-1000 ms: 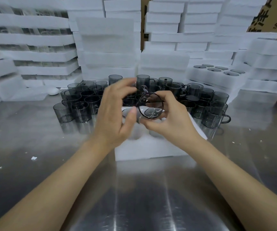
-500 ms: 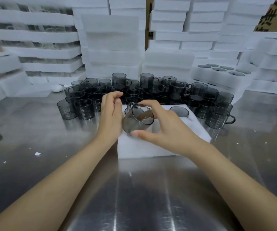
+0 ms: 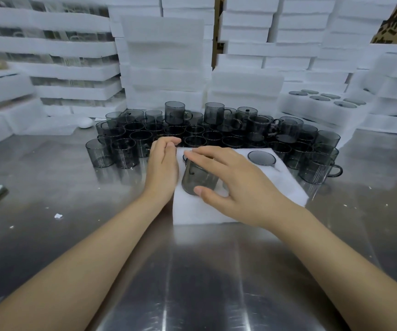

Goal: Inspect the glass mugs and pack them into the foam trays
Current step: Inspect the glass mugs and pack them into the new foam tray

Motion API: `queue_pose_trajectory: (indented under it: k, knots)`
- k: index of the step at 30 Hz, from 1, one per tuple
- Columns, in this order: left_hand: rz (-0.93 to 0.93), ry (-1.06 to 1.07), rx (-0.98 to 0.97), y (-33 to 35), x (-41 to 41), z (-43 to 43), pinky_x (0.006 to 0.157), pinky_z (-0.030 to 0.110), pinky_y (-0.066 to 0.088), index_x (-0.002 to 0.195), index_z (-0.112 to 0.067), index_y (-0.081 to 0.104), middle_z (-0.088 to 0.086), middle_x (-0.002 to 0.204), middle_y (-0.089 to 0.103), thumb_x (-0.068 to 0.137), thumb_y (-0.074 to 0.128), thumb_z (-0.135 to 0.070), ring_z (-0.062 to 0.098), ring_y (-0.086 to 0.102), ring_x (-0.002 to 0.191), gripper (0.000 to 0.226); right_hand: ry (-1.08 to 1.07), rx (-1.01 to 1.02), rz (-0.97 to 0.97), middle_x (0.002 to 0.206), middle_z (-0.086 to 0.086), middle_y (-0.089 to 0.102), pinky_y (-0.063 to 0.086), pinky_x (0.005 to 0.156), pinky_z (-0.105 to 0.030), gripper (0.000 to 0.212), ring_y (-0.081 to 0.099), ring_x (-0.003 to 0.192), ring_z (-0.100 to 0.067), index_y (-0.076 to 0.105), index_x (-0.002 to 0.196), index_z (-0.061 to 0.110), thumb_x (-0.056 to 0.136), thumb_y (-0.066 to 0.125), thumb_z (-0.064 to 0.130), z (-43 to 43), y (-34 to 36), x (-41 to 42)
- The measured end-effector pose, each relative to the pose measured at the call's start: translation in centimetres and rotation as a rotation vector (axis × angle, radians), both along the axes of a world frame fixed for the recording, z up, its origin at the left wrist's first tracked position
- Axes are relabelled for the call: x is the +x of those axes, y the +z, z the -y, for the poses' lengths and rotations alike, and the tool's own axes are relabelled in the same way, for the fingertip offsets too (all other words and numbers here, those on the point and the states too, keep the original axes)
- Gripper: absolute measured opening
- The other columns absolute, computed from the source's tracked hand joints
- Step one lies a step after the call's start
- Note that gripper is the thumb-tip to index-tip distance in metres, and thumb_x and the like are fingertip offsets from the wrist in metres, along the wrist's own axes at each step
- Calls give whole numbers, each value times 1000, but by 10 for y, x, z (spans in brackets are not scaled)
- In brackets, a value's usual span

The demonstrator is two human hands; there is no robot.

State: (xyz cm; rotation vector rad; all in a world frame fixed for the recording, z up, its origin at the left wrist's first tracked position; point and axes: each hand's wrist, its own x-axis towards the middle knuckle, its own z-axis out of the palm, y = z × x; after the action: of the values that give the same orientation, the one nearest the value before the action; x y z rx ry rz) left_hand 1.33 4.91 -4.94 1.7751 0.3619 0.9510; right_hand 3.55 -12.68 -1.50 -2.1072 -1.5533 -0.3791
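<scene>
Lowering a smoky glass mug (image 3: 198, 174) toward the foam tray (image 3: 192, 211), the right hand (image 3: 238, 185) had its grip closed round the glass: thumb under the base end nearest the person, fingers spread across the rim end farther off. The mug lay tipped, its long axis running away from the person, base toward the tray's near edge and mouth toward its far edge, hovering over the tray's left side; whether it touched the foam could not be told. My judgement is that it had to be stood upright before it would drop into a pocket, and the right hand alone was placed to do that.

Just left of the mug, the left hand (image 3: 162, 168) rested flat against the tray's left edge with fingers straight, holding nothing, apparently steadying the foam on the steel bench (image 3: 192, 283).

Farther along the tray, at its far right, one seated mug (image 3: 262, 158) showed only its rim. Beyond the tray crowded the unpacked mugs (image 3: 216, 130), and behind those rose stacked foam trays (image 3: 166, 75).
</scene>
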Motion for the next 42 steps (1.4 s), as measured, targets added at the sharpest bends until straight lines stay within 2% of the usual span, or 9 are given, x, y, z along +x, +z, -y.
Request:
queue_pose_trajectory:
  k: [5,9,12,18,25,30,35,38,42]
  knots:
    - [22,157,208,-1,-3,-8,88,27,43,107,-7,60,2,116,47,96,36,-2,12,52,96,26,-7,-86,38,141,8,45,36,102,-34,52,42,124,-16,48,140,28,89,58,25,-3,4,-8]
    - [-160,272,255,-4,-3,-12,78,38,46,115,-4,54,11,130,37,88,46,2,26,55,83,29,10,-105,-81,146,16,37,39,99,-28,46,36,127,0,44,140,37,95,53,34,-3,2,-9]
    - [-303,341,305,-5,-4,-14,68,40,45,120,-7,49,11,133,31,87,51,-5,31,55,79,33,16,-30,-208,137,18,44,41,95,-23,46,42,117,5,49,136,37,92,59,28,-2,2,-6]
    - [-501,385,340,-8,-5,-22,70,33,38,129,-9,40,12,148,17,89,53,-16,29,49,76,43,-41,-20,-232,130,27,47,48,90,-37,46,49,112,1,52,131,46,87,60,32,-4,6,-7]
    - [-495,355,335,-8,-6,-20,68,34,40,126,-10,43,10,141,22,89,53,-16,28,50,74,39,-10,56,-291,114,10,64,50,86,-43,46,59,98,-11,64,124,30,80,65,16,-9,8,-10]
    - [-469,350,299,-8,-5,-18,69,35,43,124,-10,44,10,133,27,88,53,-14,28,51,73,37,-50,8,-225,92,2,66,50,77,-39,48,56,77,-18,64,122,35,78,64,18,-10,12,-9]
    - [-438,384,273,-9,-4,-19,66,33,37,127,-11,42,9,131,30,88,53,-15,28,49,72,41,-106,-141,-159,123,20,62,43,96,-36,45,49,113,-12,60,126,39,82,57,29,-15,11,-9]
    - [-415,412,251,-9,-4,-21,66,34,37,131,-12,38,8,131,33,88,52,-16,30,54,80,46,-97,-253,-123,144,24,42,27,112,-31,47,26,141,-6,47,136,43,90,50,38,-10,12,-7]
    - [-422,448,274,-8,-4,-21,68,35,37,134,-13,36,10,131,36,87,51,-16,34,58,90,49,-43,-497,-36,157,23,5,0,119,-37,68,-3,147,-8,12,150,43,89,34,65,4,4,-6]
